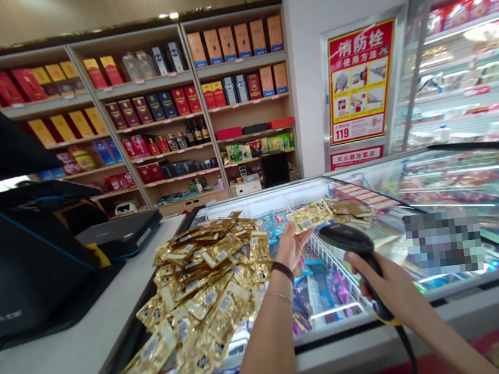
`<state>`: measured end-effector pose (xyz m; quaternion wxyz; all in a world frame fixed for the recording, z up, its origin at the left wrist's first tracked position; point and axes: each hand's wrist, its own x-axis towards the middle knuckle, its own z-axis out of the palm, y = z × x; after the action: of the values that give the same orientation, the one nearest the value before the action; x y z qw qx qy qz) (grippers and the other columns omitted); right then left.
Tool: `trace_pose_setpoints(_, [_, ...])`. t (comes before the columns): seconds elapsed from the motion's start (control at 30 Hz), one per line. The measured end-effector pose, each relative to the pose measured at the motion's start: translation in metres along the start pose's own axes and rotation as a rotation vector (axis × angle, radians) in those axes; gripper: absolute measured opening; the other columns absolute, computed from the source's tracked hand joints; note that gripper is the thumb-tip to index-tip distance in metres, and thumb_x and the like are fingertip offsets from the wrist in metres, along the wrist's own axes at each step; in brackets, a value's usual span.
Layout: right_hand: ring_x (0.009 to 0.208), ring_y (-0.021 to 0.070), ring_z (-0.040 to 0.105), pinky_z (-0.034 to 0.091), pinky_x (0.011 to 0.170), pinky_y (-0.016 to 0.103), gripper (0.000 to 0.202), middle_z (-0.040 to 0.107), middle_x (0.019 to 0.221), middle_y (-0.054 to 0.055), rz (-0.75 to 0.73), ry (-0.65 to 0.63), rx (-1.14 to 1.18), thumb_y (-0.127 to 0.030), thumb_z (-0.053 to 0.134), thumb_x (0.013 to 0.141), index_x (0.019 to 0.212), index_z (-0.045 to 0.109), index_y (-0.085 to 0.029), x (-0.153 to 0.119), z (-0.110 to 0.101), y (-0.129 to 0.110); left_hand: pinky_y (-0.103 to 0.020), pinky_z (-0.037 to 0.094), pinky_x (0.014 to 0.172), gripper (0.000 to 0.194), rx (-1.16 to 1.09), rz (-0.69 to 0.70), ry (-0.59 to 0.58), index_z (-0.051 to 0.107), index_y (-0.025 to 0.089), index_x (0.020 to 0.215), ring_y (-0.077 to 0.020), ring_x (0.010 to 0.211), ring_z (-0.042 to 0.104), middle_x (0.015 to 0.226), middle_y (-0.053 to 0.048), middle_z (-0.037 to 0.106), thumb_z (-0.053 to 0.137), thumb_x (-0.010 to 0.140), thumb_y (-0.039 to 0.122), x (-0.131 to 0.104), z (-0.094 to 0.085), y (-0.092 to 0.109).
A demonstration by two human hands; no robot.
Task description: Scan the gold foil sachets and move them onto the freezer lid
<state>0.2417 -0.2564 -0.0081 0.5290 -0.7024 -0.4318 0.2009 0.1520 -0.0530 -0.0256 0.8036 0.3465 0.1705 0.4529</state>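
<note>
A gold foil packet (310, 216) is held up by my left hand (290, 247), its fingers closed on the near left end. My right hand (389, 282) is wrapped around the handle of a black barcode scanner (348, 237), whose head points left toward the packet. To the left of my left hand, a large heap of gold packets (205, 276) lies on the glass top of a freezer (331, 313). A smaller group of gold packets (351, 208) lies beyond the scanner, on the right.
At the left are a dark checkout machine (19, 261) and a flat black device (120, 235) on a pale counter (40, 367). Shelves (156, 122) of boxes stand behind; a lit display cooler (475, 77) is at the right. The scanner's cable (408, 352) hangs down.
</note>
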Motion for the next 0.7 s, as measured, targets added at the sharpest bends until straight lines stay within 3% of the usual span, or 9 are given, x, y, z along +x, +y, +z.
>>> trace_pose_setpoints(0.17, [0.048,0.0199,0.060,0.046,0.054,0.032,0.050,0.060,0.049,-0.001,-0.018,0.037,0.004,-0.074,0.052,0.089,0.076,0.056,-0.026,-0.009,0.000,-0.014,-0.043,0.057,0.110,0.023,-0.003,-0.001,-0.005,0.066,0.018,0.120,-0.0209,0.093,0.080,0.101,-0.008,0.080,0.065,0.103,0.034,0.001,-0.002,-0.001])
trace_pose_setpoints(0.4, [0.046,0.0183,0.058,0.043,0.051,0.031,0.051,0.059,0.049,-0.001,-0.009,0.054,0.026,-0.075,0.053,0.088,0.073,0.056,-0.026,-0.012,0.002,-0.018,-0.046,0.055,0.113,0.026,0.027,0.022,-0.017,0.066,0.019,0.121,-0.0218,0.095,0.080,0.107,-0.009,0.079,0.069,0.100,0.035,0.000,-0.003,0.000])
trace_pose_setpoints(0.57, [0.046,0.0181,0.055,0.043,0.049,0.032,0.061,0.058,0.050,0.002,0.034,0.034,0.148,-0.084,0.060,0.081,0.075,0.060,-0.024,-0.004,-0.009,0.001,-0.048,0.054,0.114,0.016,0.043,0.030,-0.002,0.068,0.019,0.107,-0.0244,0.103,0.079,0.106,-0.009,0.079,0.071,0.098,0.032,-0.001,-0.003,0.001])
trace_pose_setpoints(0.7, [0.041,0.0184,0.049,0.039,0.039,0.033,0.061,0.056,0.052,0.004,0.216,0.102,0.361,-0.083,0.075,0.071,0.079,0.067,-0.024,0.001,-0.020,0.030,-0.051,0.058,0.109,0.012,0.081,0.050,0.070,0.069,0.016,0.095,-0.0263,0.103,0.079,0.097,-0.012,0.080,0.062,0.100,0.024,0.003,-0.006,0.013])
